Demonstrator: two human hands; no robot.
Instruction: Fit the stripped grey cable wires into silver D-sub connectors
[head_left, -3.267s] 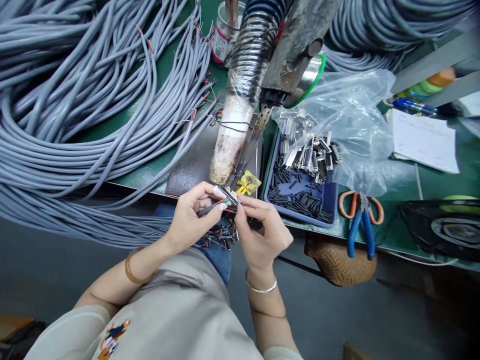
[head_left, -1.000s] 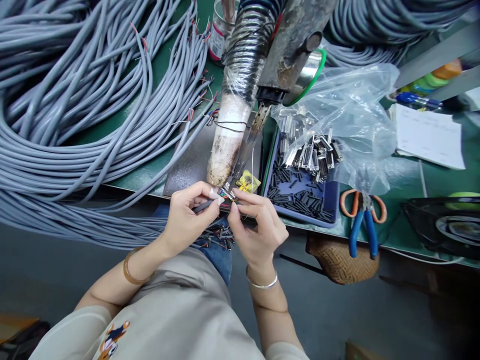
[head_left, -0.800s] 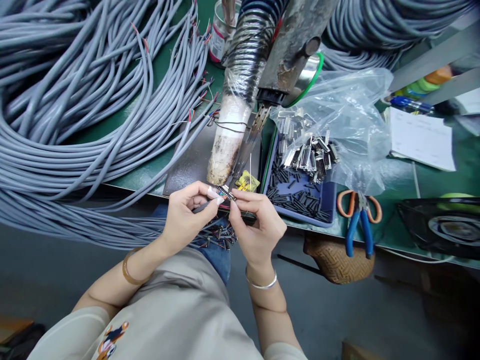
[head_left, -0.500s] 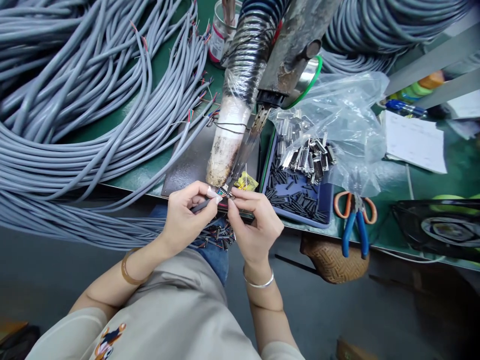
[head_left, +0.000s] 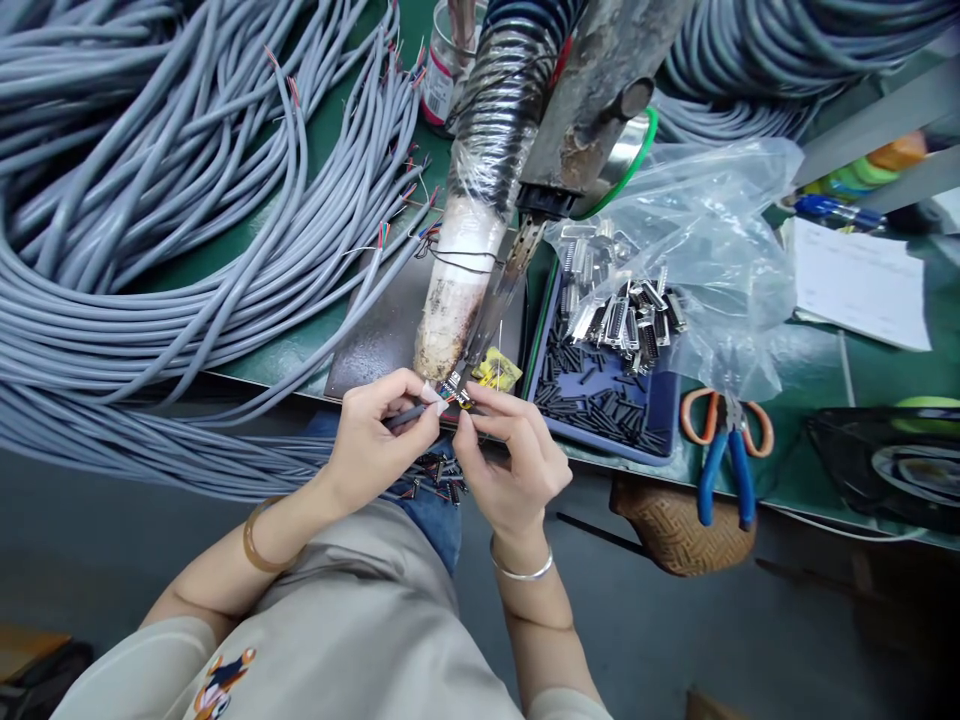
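Between its thumb and index finger, my left hand [head_left: 382, 425] pinches a grey cable [head_left: 405, 416], with white covers on those fingertips. Thin coloured wires [head_left: 448, 395] fan out of the cable's stripped end. Right by the wires sits a small metal connector [head_left: 453, 381], under the tip of a mounted soldering iron [head_left: 510, 285]. My right hand [head_left: 514, 455] is closed in a pinch just to the right of the wires; what its fingertips grip is too small to make out. A yellow sponge-like piece [head_left: 496, 370] lies behind the right fingers.
Bundles of grey cable [head_left: 225, 240] cover the left side. A taped hose [head_left: 465, 240] slopes down beside the iron. To the right are a blue tray [head_left: 652, 455] with black tubes and metal connectors, a plastic bag [head_left: 735, 240], blue-handled pliers [head_left: 726, 470] and paper [head_left: 855, 280].
The view has shifted slightly, so the bench items sit a little farther right. Both hands keep their pinch near the iron's tip; the connector shows more clearly between them.
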